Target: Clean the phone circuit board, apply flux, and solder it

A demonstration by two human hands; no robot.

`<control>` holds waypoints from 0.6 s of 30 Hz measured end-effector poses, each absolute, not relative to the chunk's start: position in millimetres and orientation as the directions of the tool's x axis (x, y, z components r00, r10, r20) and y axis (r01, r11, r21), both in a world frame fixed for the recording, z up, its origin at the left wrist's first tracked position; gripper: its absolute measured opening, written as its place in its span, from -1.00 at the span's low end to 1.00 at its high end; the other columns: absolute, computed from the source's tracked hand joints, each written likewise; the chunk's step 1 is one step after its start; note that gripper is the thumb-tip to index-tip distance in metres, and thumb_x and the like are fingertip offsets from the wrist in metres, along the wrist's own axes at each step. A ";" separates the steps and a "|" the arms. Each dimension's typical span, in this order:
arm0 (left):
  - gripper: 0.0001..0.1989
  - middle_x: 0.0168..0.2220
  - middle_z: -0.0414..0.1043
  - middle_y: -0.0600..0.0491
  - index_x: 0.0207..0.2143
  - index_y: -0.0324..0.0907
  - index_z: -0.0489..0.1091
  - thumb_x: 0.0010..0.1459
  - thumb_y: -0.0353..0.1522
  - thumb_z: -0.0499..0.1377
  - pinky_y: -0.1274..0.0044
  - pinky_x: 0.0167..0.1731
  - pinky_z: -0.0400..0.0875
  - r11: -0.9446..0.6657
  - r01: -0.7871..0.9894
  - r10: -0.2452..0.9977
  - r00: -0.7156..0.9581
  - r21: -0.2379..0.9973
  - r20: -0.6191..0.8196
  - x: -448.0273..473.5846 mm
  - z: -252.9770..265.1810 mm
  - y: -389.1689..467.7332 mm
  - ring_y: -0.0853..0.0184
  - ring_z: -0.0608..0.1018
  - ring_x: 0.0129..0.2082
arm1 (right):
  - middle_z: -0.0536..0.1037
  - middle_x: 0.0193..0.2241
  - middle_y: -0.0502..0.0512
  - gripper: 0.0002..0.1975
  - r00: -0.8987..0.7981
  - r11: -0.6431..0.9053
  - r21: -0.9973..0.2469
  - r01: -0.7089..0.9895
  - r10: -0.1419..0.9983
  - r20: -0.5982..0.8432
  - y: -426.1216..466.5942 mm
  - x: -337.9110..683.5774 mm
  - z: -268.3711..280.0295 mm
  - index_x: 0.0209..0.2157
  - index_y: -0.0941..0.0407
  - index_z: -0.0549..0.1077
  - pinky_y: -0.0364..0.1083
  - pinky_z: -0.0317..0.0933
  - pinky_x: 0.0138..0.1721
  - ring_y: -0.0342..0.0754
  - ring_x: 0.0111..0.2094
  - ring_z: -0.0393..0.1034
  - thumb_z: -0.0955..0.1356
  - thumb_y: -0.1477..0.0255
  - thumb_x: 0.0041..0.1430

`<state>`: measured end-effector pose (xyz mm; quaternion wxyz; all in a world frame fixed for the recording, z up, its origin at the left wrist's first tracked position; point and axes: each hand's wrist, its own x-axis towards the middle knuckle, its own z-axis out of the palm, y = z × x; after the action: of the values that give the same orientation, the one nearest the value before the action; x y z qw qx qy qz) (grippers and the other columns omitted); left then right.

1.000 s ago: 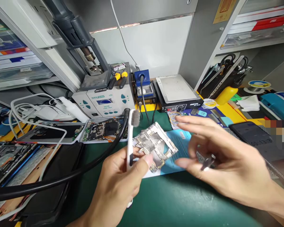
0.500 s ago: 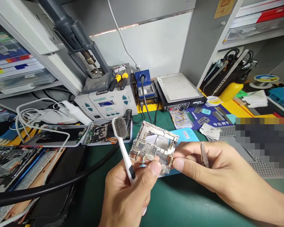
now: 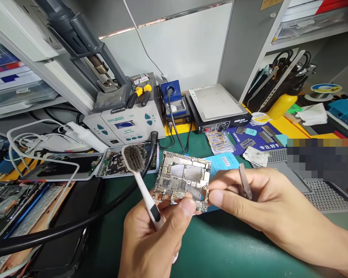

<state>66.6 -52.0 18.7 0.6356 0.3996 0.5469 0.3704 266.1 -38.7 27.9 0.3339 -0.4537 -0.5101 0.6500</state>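
Note:
My left hand (image 3: 159, 235) is closed around the white handle of a brush (image 3: 146, 189) and also pinches the lower edge of a phone circuit board (image 3: 176, 184) under the thumb. The brush's dark bristles point up and to the left, beside the board and apart from it. With thumb and forefinger, my right hand (image 3: 249, 200) grips the board's right edge. A slim, flat metal tool (image 3: 244, 182) sticks up between the fingers of that hand; its other end is hidden. The board is held tilted above the green mat (image 3: 220, 243), with openings showing through its middle.
A grey hot-air station (image 3: 124, 123), a soldering iron stand (image 3: 175, 104) and a heating plate (image 3: 216, 104) line the back. A thick black hose (image 3: 75, 228) crosses the left side, near opened devices (image 3: 14, 208). Blue card (image 3: 224, 160) lies behind the board.
Both hands have shifted slightly left with the board, which has turned flatter to view. The brush head has swung left, away from the board. The view has shifted a little too.

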 end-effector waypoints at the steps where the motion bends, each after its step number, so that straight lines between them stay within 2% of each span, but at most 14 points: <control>1: -0.57 -0.70 -0.07 0.24 -0.36 -0.14 0.52 0.12 0.05 0.29 0.54 -0.64 -0.02 0.403 -0.032 0.909 0.128 0.915 -0.396 66.4 18.7 -52.1 0.49 0.06 -0.67 | 0.25 -0.50 -0.10 -0.74 -0.365 -0.258 -0.966 0.032 0.896 -0.252 -38.8 266.2 27.9 -0.42 0.07 0.44 -0.23 0.07 -0.52 -0.21 -0.49 0.05 0.41 0.21 0.27; 10: -0.59 -0.70 -0.11 0.25 -0.32 -0.13 0.52 0.13 0.03 0.29 0.54 -0.66 -0.04 0.422 -0.037 0.899 0.145 0.906 -0.413 65.9 16.2 -53.5 0.49 0.02 -0.68 | 0.32 -0.45 -0.08 -0.80 -0.331 -0.267 -0.961 0.070 0.903 -0.275 -37.8 267.1 21.1 -0.36 0.07 0.50 -0.22 0.14 -0.45 -0.18 -0.43 0.12 0.44 0.24 0.24; 14: -0.66 -0.69 -0.05 0.24 -0.33 -0.14 0.49 0.15 -0.04 0.30 0.55 -0.63 0.03 0.366 -0.065 0.923 0.148 0.928 -0.354 63.7 21.7 -48.7 0.48 0.06 -0.66 | 0.39 -0.42 -0.08 -0.81 -0.341 -0.262 -0.965 -0.001 0.907 -0.246 -35.5 267.5 23.6 -0.34 0.07 0.53 -0.22 0.17 -0.41 -0.18 -0.42 0.18 0.45 0.25 0.24; 16: -0.70 -0.65 0.04 0.21 -0.41 -0.16 0.43 0.15 -0.12 0.32 0.55 -0.59 0.07 0.343 -0.090 0.923 0.215 0.935 -0.318 60.3 25.3 -43.3 0.48 0.11 -0.62 | 0.47 -0.37 -0.07 -0.83 -0.325 -0.265 -0.961 -0.081 0.918 -0.226 -32.5 269.4 25.2 -0.25 0.04 0.56 -0.22 0.22 -0.36 -0.18 -0.38 0.26 0.44 0.24 0.25; 18: -0.71 -0.57 0.14 0.16 -0.47 -0.18 0.36 0.13 -0.19 0.31 0.55 -0.54 0.09 0.359 -0.091 0.885 0.350 0.929 -0.307 55.3 26.8 -37.0 0.47 0.13 -0.56 | 0.49 -0.40 -0.08 -0.82 -0.322 -0.262 -0.953 -0.154 0.925 -0.202 -29.5 272.1 25.8 -0.17 0.02 0.58 -0.21 0.27 -0.31 -0.18 -0.39 0.32 0.43 0.24 0.27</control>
<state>55.3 -37.0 26.8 0.6918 0.4431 0.4481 0.3526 272.1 -29.5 25.8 0.4008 -0.4221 -0.4566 0.6729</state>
